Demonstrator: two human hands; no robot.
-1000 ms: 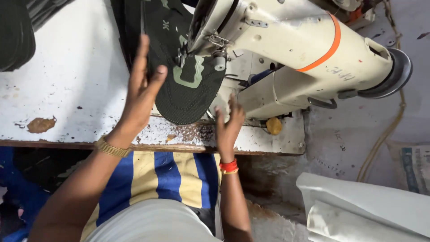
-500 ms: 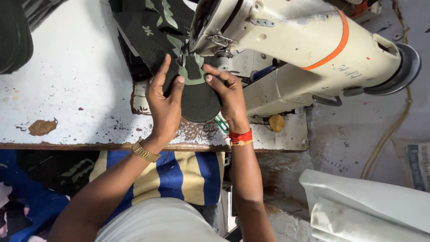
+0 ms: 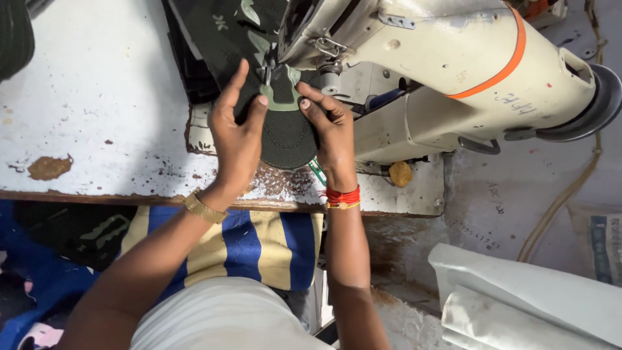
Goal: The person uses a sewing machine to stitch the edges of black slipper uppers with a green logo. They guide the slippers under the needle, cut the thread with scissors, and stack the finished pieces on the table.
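Now, counting from the largest: one white work table (image 3: pixel 97 97), worn and stained, with one cream sewing machine (image 3: pixel 453 71) standing on it, which has one orange band around its body. Then comes one dark green shoe piece (image 3: pixel 285 129), shaped like a sole, lying flat on the table under the head of the machine. On it sits one smaller light green patch (image 3: pixel 280 97), right at the needle area. Behind this piece I see more dark material (image 3: pixel 214 32) of the same kind going up and out of view; how many pieces are there, I cannot tell.

I have two hands on the work. My left hand (image 3: pixel 236 139) lies flat on the left side of the shoe piece, fingers spread and pressing down, with the thumb reaching to the patch. It does not grip anything, it only presses. My right hand (image 3: pixel 330 133) is on the right side of the same piece, fingers bent, the tips pushing on the edge of the patch. So the shoe piece lies between both hands and partly under them, and its rounded end points toward me.

On my left wrist is one gold bracelet (image 3: pixel 204 209). On my right wrist are red threads (image 3: pixel 341 196). One small yellow round thing (image 3: pixel 400 174) lies on the table near the right hand.
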